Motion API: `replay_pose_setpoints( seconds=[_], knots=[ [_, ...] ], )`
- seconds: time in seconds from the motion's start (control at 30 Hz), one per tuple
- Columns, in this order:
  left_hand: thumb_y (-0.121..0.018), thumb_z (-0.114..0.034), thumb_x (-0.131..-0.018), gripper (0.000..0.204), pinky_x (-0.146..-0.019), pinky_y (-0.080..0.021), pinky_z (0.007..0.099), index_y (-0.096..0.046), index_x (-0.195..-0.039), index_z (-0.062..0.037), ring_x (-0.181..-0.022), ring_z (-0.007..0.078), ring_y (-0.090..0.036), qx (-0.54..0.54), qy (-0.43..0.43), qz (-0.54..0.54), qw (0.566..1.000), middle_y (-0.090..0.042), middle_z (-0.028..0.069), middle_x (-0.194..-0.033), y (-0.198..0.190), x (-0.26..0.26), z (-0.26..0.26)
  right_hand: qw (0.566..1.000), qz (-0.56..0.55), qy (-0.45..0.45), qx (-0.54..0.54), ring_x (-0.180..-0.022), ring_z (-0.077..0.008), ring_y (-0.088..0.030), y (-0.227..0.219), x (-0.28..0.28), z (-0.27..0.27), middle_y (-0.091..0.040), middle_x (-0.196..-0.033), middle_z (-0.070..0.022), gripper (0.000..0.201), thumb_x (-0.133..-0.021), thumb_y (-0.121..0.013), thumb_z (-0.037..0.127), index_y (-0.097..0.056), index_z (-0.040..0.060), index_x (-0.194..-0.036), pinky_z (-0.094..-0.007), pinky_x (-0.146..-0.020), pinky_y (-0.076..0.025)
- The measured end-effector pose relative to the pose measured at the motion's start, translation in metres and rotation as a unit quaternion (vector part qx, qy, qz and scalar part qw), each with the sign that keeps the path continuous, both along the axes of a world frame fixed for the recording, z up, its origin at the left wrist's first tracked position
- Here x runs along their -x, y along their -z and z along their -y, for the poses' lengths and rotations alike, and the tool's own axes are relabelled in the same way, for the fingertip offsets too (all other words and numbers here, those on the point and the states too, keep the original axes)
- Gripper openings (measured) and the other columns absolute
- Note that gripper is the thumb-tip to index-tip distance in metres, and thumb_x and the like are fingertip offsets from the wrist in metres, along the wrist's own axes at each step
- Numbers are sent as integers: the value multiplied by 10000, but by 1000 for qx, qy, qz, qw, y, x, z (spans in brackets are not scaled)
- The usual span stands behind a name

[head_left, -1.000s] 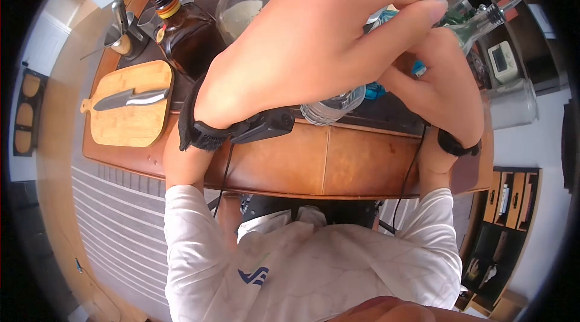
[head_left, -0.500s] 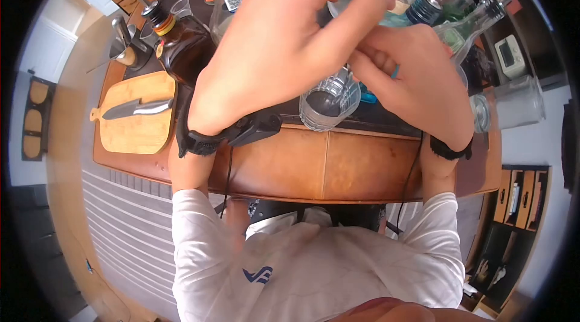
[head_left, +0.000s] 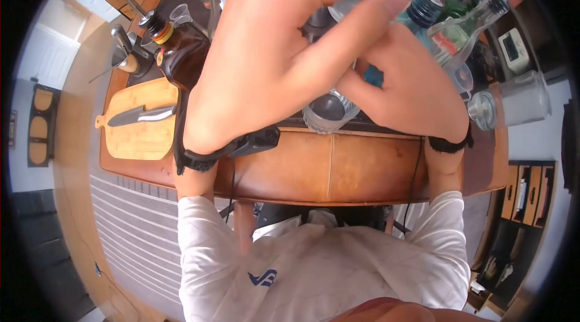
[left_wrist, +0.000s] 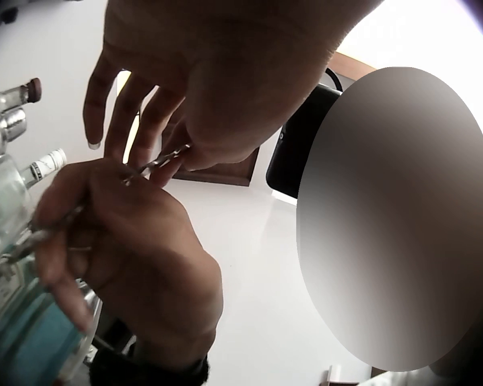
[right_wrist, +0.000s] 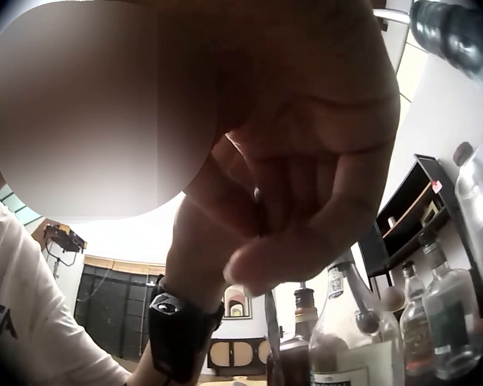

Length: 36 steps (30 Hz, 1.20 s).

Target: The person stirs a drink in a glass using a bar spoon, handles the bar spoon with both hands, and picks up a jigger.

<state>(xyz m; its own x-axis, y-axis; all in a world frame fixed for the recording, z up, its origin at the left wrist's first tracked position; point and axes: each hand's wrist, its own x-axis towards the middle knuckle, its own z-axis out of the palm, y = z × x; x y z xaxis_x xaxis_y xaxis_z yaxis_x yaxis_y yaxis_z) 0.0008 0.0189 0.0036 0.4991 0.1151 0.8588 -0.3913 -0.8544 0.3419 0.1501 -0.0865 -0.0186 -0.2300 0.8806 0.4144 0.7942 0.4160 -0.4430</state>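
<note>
My left hand (head_left: 260, 62) is raised over the table and pinches a thin, twisted metal stem, like a bar spoon's (left_wrist: 159, 164), between thumb and fingers. Just below it, my right hand (head_left: 414, 83) grips the same stem with curled fingers. In the left wrist view the stem runs on past the right hand toward the bottles. Under the hands, near the table's front edge, stands a cut-glass tumbler (head_left: 325, 124), partly covered by them in the head view. Beyond the right hand is a bottle with a dark ribbed collar and metal pourer (head_left: 426, 8).
At the left, a knife (head_left: 142, 115) lies on a wooden cutting board (head_left: 136, 144). Behind it stands a brown bottle (head_left: 181, 59) with a pourer. A clear bottle (head_left: 456, 38), a glass jar (head_left: 519, 104) and a small white clock (head_left: 516, 50) are at the right.
Both hands have shifted left and drawn close together, the right one moving in under the left. More of the tumbler shows than one second ago. The head view has shifted slightly.
</note>
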Motion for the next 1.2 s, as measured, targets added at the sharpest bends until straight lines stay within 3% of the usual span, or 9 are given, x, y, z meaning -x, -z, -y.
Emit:
replay_pose_setpoints(
  seconds=[0.37, 0.57, 0.63, 0.67, 0.73, 0.97, 1.1, 1.17, 1.2],
  knots=[
    [-715, -5, -894, 147, -571, -480, 333, -648, -788, 72, -646, 248, -629, 59, 47, 53, 996, -677, 156, -803, 23, -19, -11, 997, 14, -37, 63, -847, -252, -605, -8, -10, 1, -641, -953, -125, 130, -889, -721, 98, -692, -8, -960, -354, -666, -455],
    [-688, -10, -919, 157, -599, -493, 328, -648, -796, 79, -680, 257, -639, 81, 80, 54, 992, -671, 156, -795, 15, -15, -12, 992, 8, 60, 115, -671, -188, -580, -17, -10, 0, -622, -734, -67, 149, -854, -746, 126, -705, 11, -939, -341, -605, -436],
    [-666, -20, -937, 156, -608, -493, 330, -665, -818, 80, -677, 270, -631, 60, -21, -188, 980, -650, 152, -784, -14, 5, -9, 990, -24, 84, 109, -619, -176, -580, -20, -11, -2, -629, -685, -61, 169, -834, -749, 139, -714, 16, -946, -341, -596, -436],
    [-666, -20, -937, 156, -608, -493, 330, -665, -818, 80, -677, 270, -631, 56, -22, -187, 981, -650, 152, -784, -9, 3, -6, 991, -23, 84, 105, -619, -176, -580, -19, -10, -3, -629, -685, -61, 169, -834, -749, 139, -714, 16, -946, -341, -596, -436],
    [-651, -40, -950, 144, -623, -486, 346, -670, -856, 67, -698, 276, -609, 92, -13, -36, 995, -628, 150, -831, 11, -7, -2, 995, -36, 81, 53, -691, -230, -633, -12, -6, -4, -672, -761, -102, 180, -839, -737, 141, -716, 12, -963, -367, -637, -472],
    [-677, -166, -943, 230, -569, -445, 381, -658, -822, 29, -625, 307, -574, 10, 4, 78, 997, -571, 129, -732, 33, -29, -15, 1000, 9, -1, 14, -958, -348, -627, -11, -2, 0, -675, -1024, -163, 233, -869, -734, 151, -698, 14, -1055, -419, -824, -502],
    [-689, -129, -913, 205, -566, -437, 399, -635, -795, 30, -630, 330, -551, 43, 27, -42, 998, -541, 125, -728, 3, 2, -9, 998, 12, -18, 61, -962, -318, -610, -15, -5, 4, -661, -1049, -153, 240, -875, -740, 154, -692, 13, -1063, -397, -797, -480],
    [-577, -123, -1025, 211, -655, -483, 288, -722, -1017, 31, -708, 166, -601, -51, -42, -90, 994, -712, 115, -888, 14, 1, -11, 996, -10, -34, 77, -920, -301, -612, -18, -9, 3, -663, -1013, -146, 227, -873, -741, 152, -695, 14, -1048, -391, -775, -473],
    [-577, -123, -1025, 211, -655, -483, 288, -722, -1017, 31, -708, 166, -601, -53, -43, -89, 994, -712, 115, -888, 15, 0, -10, 992, -19, -6, 127, -861, -286, -606, -20, -12, 1, -661, -943, -134, 201, -874, -738, 149, -699, 11, -1015, -383, -740, -466]
  ],
)
